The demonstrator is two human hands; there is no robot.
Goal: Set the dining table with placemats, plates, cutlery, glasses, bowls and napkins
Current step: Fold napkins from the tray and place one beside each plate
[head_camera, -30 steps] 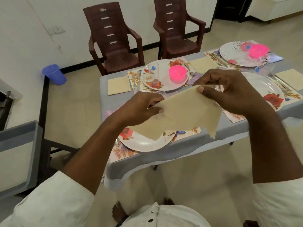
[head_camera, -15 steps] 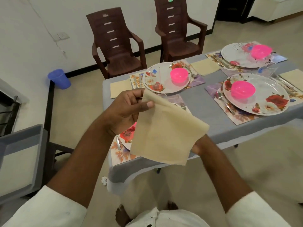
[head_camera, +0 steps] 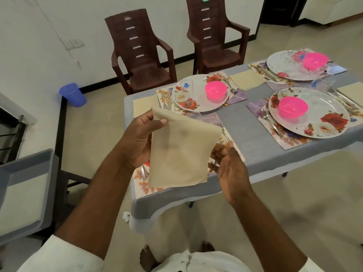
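We hold a beige napkin [head_camera: 182, 152] up in the air over the near left corner of the surface [head_camera: 247, 134], folded over so it hangs as a rough square. Our left hand [head_camera: 139, 138] pinches its top left corner, thumb on the front and fingers curled behind the cloth. Our right hand [head_camera: 227, 163] is at the napkin's right edge, palm turned up and fingers loosely spread; the fingertips touch or sit just behind the cloth, and we cannot tell whether they grip it.

Behind the napkin lies the nearest placemat [head_camera: 143, 185], at the near left corner, mostly hidden; a piece of cutlery [head_camera: 143, 172] shows on its left part, and a fork [head_camera: 224, 132] shows past the napkin's right edge.

At the far left corner a floral plate [head_camera: 198, 95] rests on a placemat with a pink bowl [head_camera: 216, 91] on its right part and a clear glass [head_camera: 186, 89] on its left; forks [head_camera: 166, 101] lie just left of the plate, and a flat napkin [head_camera: 144, 104] lies at the left edge beside them. Along the near edge to the right, another floral plate [head_camera: 318, 112] carries a pink bowl [head_camera: 292, 108], with a spoon [head_camera: 269, 120] just left of it. Toward the far right corner a third plate [head_camera: 288, 67] holds a pink bowl [head_camera: 315, 60], and another flat napkin [head_camera: 247, 79] lies between it and the far left setting.

Two brown plastic chairs [head_camera: 143, 55] stand beyond the far edge.
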